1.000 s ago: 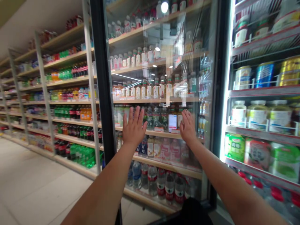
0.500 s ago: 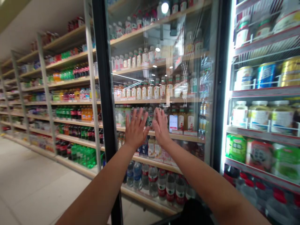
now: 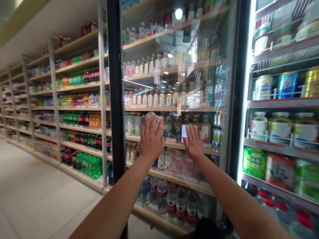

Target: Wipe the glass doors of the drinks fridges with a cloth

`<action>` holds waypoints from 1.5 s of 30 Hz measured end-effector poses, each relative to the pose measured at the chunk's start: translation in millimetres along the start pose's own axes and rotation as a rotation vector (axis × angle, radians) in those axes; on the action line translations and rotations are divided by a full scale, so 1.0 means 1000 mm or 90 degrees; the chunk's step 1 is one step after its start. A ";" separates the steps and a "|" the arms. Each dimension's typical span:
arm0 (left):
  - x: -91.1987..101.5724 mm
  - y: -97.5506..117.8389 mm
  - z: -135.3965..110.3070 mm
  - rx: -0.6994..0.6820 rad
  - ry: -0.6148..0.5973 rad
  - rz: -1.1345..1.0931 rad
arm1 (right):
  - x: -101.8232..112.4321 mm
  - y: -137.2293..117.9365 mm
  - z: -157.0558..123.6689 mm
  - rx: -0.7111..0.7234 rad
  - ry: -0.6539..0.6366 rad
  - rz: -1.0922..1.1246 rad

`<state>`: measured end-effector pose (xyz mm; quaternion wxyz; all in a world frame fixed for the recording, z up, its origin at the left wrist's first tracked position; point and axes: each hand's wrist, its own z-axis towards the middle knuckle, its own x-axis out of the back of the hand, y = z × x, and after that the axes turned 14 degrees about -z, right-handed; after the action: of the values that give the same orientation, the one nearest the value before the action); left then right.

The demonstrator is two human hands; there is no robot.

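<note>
In the head view my left hand lies with its fingers together over a crumpled, pinkish-white cloth, pressing it to the glass door of a fridge. Most of the cloth is covered by the hand. My right hand is raised at the glass, fingers stretched and palm forward, nothing in it. Just beside its fingertips shows a bright white phone-like screen; whether it is a reflection I cannot tell. Bottles on wooden shelves are visible through the pane.
The door stands swung out on its black frame. Right of it, lit fridge shelves hold jars, cans and bottles. Long drink shelves run along the left, above a pale tiled floor. A dark object sits low in front of me.
The cloth, earlier behind my right hand's fingertips, is now under my left hand. My right hand has moved right and slightly down, away from the left. The view has shifted a little.
</note>
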<state>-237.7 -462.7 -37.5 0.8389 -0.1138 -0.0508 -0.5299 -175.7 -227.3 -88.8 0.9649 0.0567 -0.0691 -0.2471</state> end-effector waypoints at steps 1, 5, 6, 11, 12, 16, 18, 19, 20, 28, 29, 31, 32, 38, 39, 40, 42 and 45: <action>-0.001 0.002 -0.001 -0.036 -0.028 -0.002 | -0.002 0.000 -0.002 -0.001 0.010 -0.005; -0.004 -0.002 0.004 -0.209 -0.144 -0.006 | -0.003 -0.004 -0.003 0.002 0.021 -0.004; -0.003 -0.005 0.007 -0.202 -0.139 0.000 | -0.003 -0.004 -0.003 0.003 0.019 -0.003; -0.004 -0.013 0.013 -0.066 -0.048 -0.007 | -0.002 -0.003 -0.003 0.004 0.014 -0.014; -0.006 -0.014 0.011 -0.088 -0.065 -0.023 | -0.001 -0.003 -0.003 0.003 0.011 -0.017; -0.010 -0.018 0.011 -0.213 -0.153 -0.078 | 0.002 -0.004 -0.001 -0.012 -0.068 -0.039; -0.009 -0.023 0.015 -0.142 -0.072 -0.073 | 0.003 -0.005 0.000 -0.018 -0.104 -0.058; -0.009 -0.025 0.017 -0.079 -0.009 -0.064 | 0.003 -0.006 0.000 -0.020 -0.111 -0.066; -0.009 -0.026 0.017 -0.021 0.036 -0.062 | 0.004 -0.006 0.000 -0.022 -0.113 -0.073; -0.012 -0.028 0.012 -0.094 -0.047 -0.149 | 0.005 -0.008 0.001 -0.027 -0.153 -0.119; -0.009 -0.028 0.016 -0.064 -0.010 -0.152 | 0.005 -0.008 0.002 -0.029 -0.150 -0.122; -0.003 -0.027 0.022 -0.009 0.049 -0.159 | 0.005 -0.007 0.002 -0.027 -0.143 -0.123; -0.002 -0.025 0.022 -0.007 0.047 -0.163 | 0.005 -0.007 0.002 -0.026 -0.139 -0.125; -0.014 -0.026 0.010 -0.229 -0.110 -0.139 | 0.001 -0.007 0.002 -0.021 -0.092 -0.145; -0.014 -0.028 0.011 -0.201 -0.086 -0.123 | 0.000 -0.007 0.002 -0.021 -0.088 -0.144; -0.013 -0.029 0.013 -0.150 -0.056 -0.105 | -0.001 -0.007 0.002 -0.021 -0.087 -0.142; -0.009 -0.027 0.018 -0.054 -0.008 -0.068 | -0.001 -0.007 0.001 -0.021 -0.083 -0.135; -0.006 -0.018 0.018 -0.114 -0.029 -0.018 | 0.000 -0.007 -0.001 -0.015 -0.054 -0.127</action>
<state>-256.2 -460.9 -18.9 0.8167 -0.1992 -0.0238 -0.5411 -179.0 -232.8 -90.5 0.9322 0.0410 -0.1011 -0.3450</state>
